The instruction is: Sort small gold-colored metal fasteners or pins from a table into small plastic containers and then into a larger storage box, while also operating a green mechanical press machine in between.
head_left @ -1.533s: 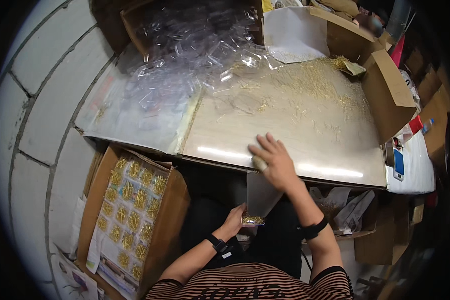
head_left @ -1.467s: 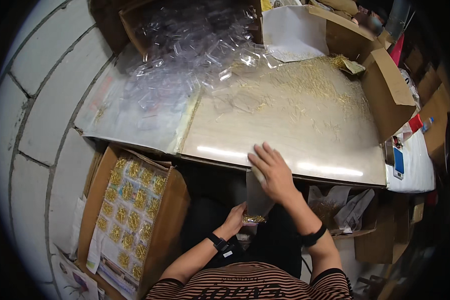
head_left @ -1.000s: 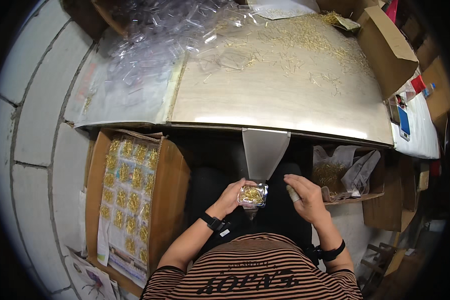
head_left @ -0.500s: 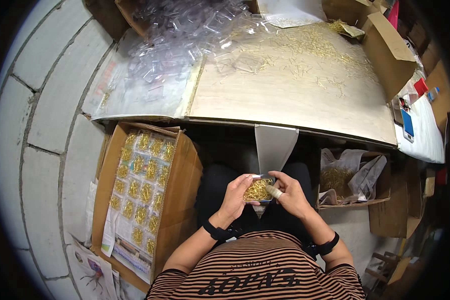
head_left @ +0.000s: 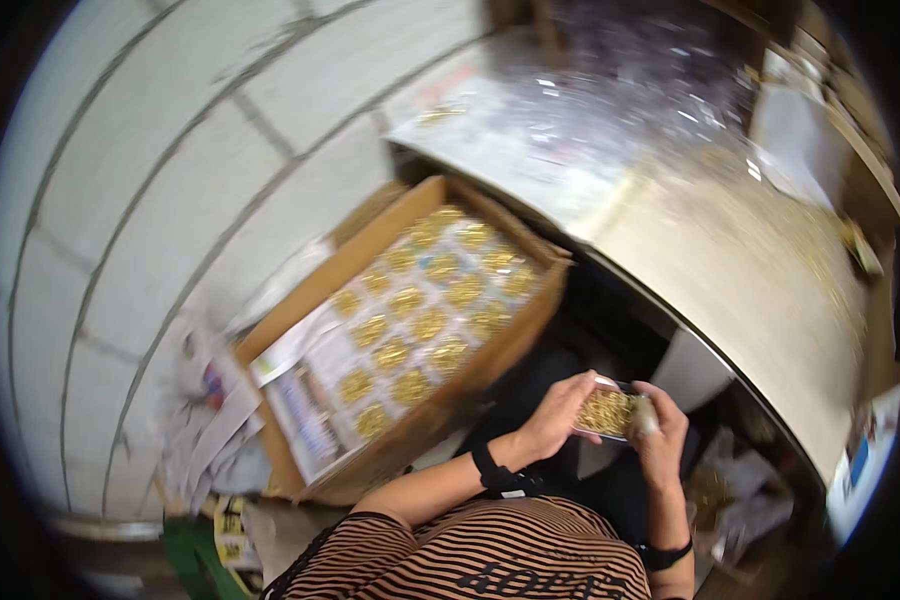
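Observation:
In front of my lap I hold a small, shallow clear box (head_left: 603, 413) filled with thin gold-coloured metal pieces, perhaps pins. My left hand (head_left: 558, 416) is closed round its left side, thumb near the top edge. My right hand (head_left: 665, 432) grips the right side, and a pale cover (head_left: 647, 417) wraps one of its digits, which lies over that end of the box. To the left, a cardboard carton (head_left: 342, 276) holds rows of similar clear packs (head_left: 407, 301) with gold pieces inside.
A pale wooden tabletop (head_left: 735, 285) stretches ahead and right, with gold pieces scattered at its far side. Clear plastic cases (head_left: 635, 95) lie heaped on the table's far left part. A plastic-lined box (head_left: 745, 505) sits low at right. Newspaper (head_left: 205, 400) lies left of the carton.
The view has swung left, so the carton now fills more of the middle and the table is tilted to the right. Both hands still hold the clear box in front of the lap.

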The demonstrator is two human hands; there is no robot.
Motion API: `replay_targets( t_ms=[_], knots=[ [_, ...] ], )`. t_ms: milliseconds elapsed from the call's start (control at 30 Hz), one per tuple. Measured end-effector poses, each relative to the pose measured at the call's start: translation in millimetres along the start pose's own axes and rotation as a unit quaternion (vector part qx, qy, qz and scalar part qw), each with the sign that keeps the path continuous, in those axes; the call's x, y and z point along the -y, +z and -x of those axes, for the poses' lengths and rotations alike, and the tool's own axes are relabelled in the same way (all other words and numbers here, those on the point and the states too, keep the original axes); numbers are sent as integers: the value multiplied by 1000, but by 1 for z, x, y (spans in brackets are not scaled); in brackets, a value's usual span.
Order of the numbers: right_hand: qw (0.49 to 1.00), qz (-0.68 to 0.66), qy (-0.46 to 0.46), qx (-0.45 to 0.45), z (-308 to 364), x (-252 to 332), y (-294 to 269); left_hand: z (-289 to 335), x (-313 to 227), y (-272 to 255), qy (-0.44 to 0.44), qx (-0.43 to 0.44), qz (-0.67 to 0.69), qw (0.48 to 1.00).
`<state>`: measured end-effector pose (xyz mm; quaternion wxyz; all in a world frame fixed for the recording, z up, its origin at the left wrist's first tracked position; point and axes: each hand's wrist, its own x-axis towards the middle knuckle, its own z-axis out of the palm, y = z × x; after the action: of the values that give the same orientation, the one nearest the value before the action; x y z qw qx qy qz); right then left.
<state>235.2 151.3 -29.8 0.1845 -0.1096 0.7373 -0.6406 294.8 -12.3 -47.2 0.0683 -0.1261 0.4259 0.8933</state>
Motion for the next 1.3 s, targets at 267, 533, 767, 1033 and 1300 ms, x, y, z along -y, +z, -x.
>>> replay_targets(
  t_ms=[267, 533, 767, 1033, 1300],
  knots=[
    [997, -4, -38, 61, -24, 17, 15, 130, -153, -100, 189, -228, -199, 934],
    [993, 25, 41, 104, -13, -9, -10, 203, -185, -263, 31, -479, -211, 851],
    [991, 40, 70, 110, -7, -19, -22, 182, -145, -290, 28, -559, -310, 769],
    [983, 180, -29, 32, -6, 0, -53, 152, -162, -244, -33, -431, -798, 420],
    [855, 459, -84, -227, -64, 25, -211, -83, -213, -19, 191, -49, -606, 770]
  ],
)
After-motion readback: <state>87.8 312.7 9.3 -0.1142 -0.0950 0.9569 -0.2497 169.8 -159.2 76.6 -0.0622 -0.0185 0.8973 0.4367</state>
